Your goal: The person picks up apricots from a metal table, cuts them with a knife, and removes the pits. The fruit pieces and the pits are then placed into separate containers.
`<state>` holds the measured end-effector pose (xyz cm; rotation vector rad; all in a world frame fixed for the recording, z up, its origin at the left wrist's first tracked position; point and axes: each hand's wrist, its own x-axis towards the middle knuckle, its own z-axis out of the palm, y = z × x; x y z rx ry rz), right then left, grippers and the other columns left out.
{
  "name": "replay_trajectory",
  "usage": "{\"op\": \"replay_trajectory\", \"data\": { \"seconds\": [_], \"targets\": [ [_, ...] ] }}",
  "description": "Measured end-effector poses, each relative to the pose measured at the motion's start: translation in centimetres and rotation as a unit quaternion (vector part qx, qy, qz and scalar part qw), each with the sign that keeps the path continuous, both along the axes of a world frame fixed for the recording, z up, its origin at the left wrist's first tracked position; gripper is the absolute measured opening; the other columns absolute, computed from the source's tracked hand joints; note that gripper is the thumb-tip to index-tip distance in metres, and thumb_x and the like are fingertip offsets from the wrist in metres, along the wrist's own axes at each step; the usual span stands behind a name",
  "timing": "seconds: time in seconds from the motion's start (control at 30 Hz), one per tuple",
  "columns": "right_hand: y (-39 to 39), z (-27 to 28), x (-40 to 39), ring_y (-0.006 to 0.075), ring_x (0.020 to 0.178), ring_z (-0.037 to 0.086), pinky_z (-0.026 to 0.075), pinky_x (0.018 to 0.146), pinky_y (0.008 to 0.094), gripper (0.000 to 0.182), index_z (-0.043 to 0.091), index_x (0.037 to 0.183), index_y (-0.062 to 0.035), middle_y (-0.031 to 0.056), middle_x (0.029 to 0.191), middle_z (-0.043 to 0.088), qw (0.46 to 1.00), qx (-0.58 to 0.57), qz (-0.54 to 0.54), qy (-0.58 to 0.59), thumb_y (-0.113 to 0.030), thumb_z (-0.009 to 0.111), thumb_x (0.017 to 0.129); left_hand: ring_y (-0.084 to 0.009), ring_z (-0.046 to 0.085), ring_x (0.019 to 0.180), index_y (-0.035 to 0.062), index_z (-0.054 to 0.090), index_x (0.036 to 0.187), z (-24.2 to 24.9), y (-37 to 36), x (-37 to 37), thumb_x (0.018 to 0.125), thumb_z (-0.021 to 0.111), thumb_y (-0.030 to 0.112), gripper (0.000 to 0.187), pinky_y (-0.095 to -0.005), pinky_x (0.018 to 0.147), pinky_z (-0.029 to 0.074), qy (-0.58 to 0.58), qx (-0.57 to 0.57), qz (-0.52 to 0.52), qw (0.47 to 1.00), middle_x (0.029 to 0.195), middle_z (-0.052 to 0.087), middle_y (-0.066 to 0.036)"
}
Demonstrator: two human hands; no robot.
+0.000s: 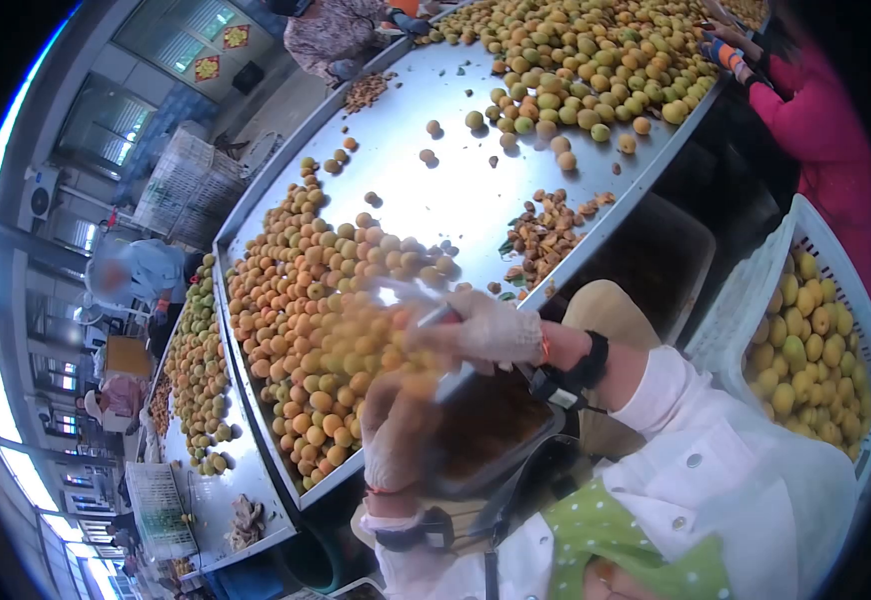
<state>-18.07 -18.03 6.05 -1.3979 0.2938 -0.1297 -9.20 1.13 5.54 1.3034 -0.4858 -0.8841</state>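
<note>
My right hand, in a pale glove, is closed around what looks like a small knife with a reddish handle; its light blade is smeared by motion. My left hand, also gloved, is lower and closer to the table's edge. Its fingers are blurred, and a yellowish smear at their tips cannot be made out clearly. Both hands are over the near rim of a metal table, beside a heap of orange-yellow apricots. Under them a bin with dark contents is partly hidden.
Brown fruit pieces lie by the table's rim. A white crate of yellow-green apricots stands at right. A co-worker in pink and another in a patterned top are at the table. A second table is at left.
</note>
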Motion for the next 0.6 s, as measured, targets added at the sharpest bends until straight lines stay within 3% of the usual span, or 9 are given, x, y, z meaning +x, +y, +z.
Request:
{"op": "replay_trajectory", "data": {
  "seconds": [0.1, 0.17, 0.23, 0.3, 0.33, 0.4, 0.47, 0.5, 0.6],
  "targets": [
    [1.1, 0.7, 0.0, 0.0103, 0.049, 0.057, 0.044, 0.044, 0.0245, 0.029, 0.066, 0.095, -0.0046, 0.0026, 0.066, 0.063, 0.997, -0.04, 0.025, 0.055, -0.033, 0.062, 0.092, -0.0118, 0.055, 0.072, 0.0047, 0.057, 0.112, 0.2, 0.2, 0.2, 0.094, 0.059, 0.013, 0.02, -0.0233, 0.063, 0.044, -0.031, -0.043, 0.03, 0.998, 0.09, 0.062, -0.006],
    [1.4, -0.5, 0.0, 0.0108, 0.054, 0.059, 0.046, 0.05, 0.0246, 0.029, 0.066, 0.086, -0.0055, 0.0017, 0.066, 0.063, 0.998, -0.057, 0.0, -0.038, -0.035, 0.065, 0.09, -0.0106, 0.054, 0.072, 0.0039, 0.058, 0.111, 0.5, 0.3, 0.0, 0.095, 0.057, 0.011, 0.018, -0.0235, 0.063, 0.045, -0.137, 0.05, 0.04, 0.989, 0.091, 0.062, -0.004],
    [1.1, -1.1, 0.1, 0.0133, 0.059, 0.06, 0.048, 0.056, 0.0269, 0.027, 0.064, 0.081, -0.0048, 0.0043, 0.066, 0.063, 0.998, -0.066, 0.02, -0.013, -0.03, 0.067, 0.088, -0.0098, 0.055, 0.073, 0.0035, 0.06, 0.109, 0.5, 0.6, 0.3, 0.094, 0.058, 0.008, 0.016, -0.0237, 0.065, 0.046, -0.162, 0.045, 0.009, 0.986, 0.092, 0.063, -0.004],
    [1.3, -2.4, 0.5, 0.0203, 0.061, 0.063, 0.05, 0.059, 0.0322, 0.023, 0.062, 0.079, -0.0053, 0.0089, 0.067, 0.064, 0.951, -0.273, 0.008, -0.144, -0.026, 0.065, 0.088, -0.0092, 0.057, 0.077, 0.0024, 0.062, 0.106, -0.1, 0.4, -0.3, 0.09, 0.063, 0.004, 0.017, -0.0236, 0.071, 0.049, -0.184, 0.055, 0.019, 0.981, 0.091, 0.064, -0.002],
    [1.2, -2.9, 0.8, 0.0203, 0.061, 0.063, 0.05, 0.059, 0.0322, 0.023, 0.062, 0.079, -0.0053, 0.0089, 0.067, 0.064, 0.951, -0.273, 0.01, -0.143, -0.026, 0.065, 0.088, -0.0089, 0.058, 0.079, 0.0019, 0.063, 0.105, -0.3, 0.5, -0.4, 0.088, 0.066, 0.003, 0.017, -0.0236, 0.074, 0.05, -0.195, 0.061, 0.024, 0.979, 0.091, 0.064, -0.001],
    [1.1, -4.2, 1.3, 0.0296, 0.069, 0.066, 0.052, 0.065, 0.0387, 0.017, 0.064, 0.088, -0.0077, 0.0132, 0.07, 0.063, 0.887, -0.453, -0.046, -0.079, -0.024, 0.06, 0.089, -0.0101, 0.06, 0.082, 0.0012, 0.064, 0.103, -0.2, 1.1, -0.6, 0.088, 0.066, 0.004, 0.016, -0.0245, 0.076, 0.05, -0.22, 0.096, -0.052, 0.969, 0.094, 0.066, -0.004],
    [-1.2, -6.2, 2.4, 0.0326, 0.074, 0.066, 0.052, 0.069, 0.0408, 0.018, 0.063, 0.089, -0.0074, 0.0137, 0.074, 0.064, 0.884, -0.462, -0.069, -0.009, -0.025, 0.06, 0.088, -0.0139, 0.064, 0.086, 0.0003, 0.065, 0.103, -2.1, 2.3, -0.5, 0.086, 0.067, 0.006, 0.018, -0.0275, 0.076, 0.051, -0.27, 0.117, -0.172, 0.94, 0.093, 0.067, -0.008],
    [-2.3, -6.8, 2.6, 0.0356, 0.08, 0.065, 0.052, 0.072, 0.0429, 0.019, 0.062, 0.089, -0.0072, 0.0142, 0.077, 0.066, 0.876, -0.469, -0.091, 0.061, -0.026, 0.06, 0.087, -0.0221, 0.066, 0.086, 0.0025, 0.065, 0.102, -1.3, 2.0, -1.2, 0.084, 0.069, 0.011, 0.02, -0.0329, 0.074, 0.052, -0.322, 0.181, -0.218, 0.903, 0.089, 0.067, -0.009],
    [-3.9, -5.3, 1.7, 0.0357, 0.083, 0.065, 0.051, 0.075, 0.0441, 0.024, 0.06, 0.096, -0.0066, 0.0149, 0.082, 0.066, 0.875, -0.432, -0.159, 0.15, -0.028, 0.061, 0.087, -0.0322, 0.064, 0.084, 0.007, 0.066, 0.101, -4.2, 2.5, -0.3, 0.079, 0.071, 0.017, 0.024, -0.0382, 0.073, 0.053, -0.588, 0.102, -0.223, 0.771, 0.093, 0.066, -0.013]
  ]
}}
